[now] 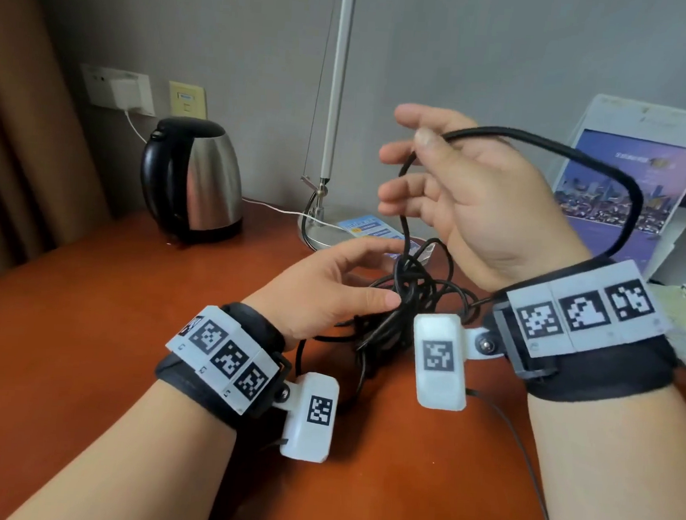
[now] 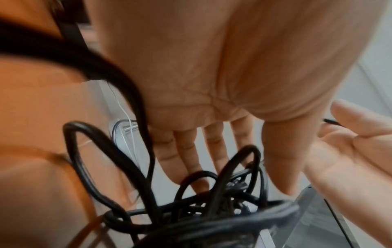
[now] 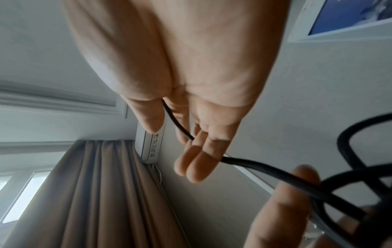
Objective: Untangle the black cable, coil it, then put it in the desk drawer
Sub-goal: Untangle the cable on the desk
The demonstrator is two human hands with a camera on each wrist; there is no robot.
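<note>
Head: R hand (image 1: 467, 195) pinching cable (image 1: 411, 301)

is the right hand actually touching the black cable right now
Touching. In the head view the right hand pinches the black cable between thumb and forefinger; the right wrist view shows the strand crossing its fingers.

A reddish-brown wooden desk (image 1: 105, 324) is carrying a steel and black kettle (image 1: 194, 180) at the back left. A lamp base (image 1: 319, 233), a blue leaflet (image 1: 372, 229) and a tangled black cable (image 1: 407, 305) are lying beside it.
</note>
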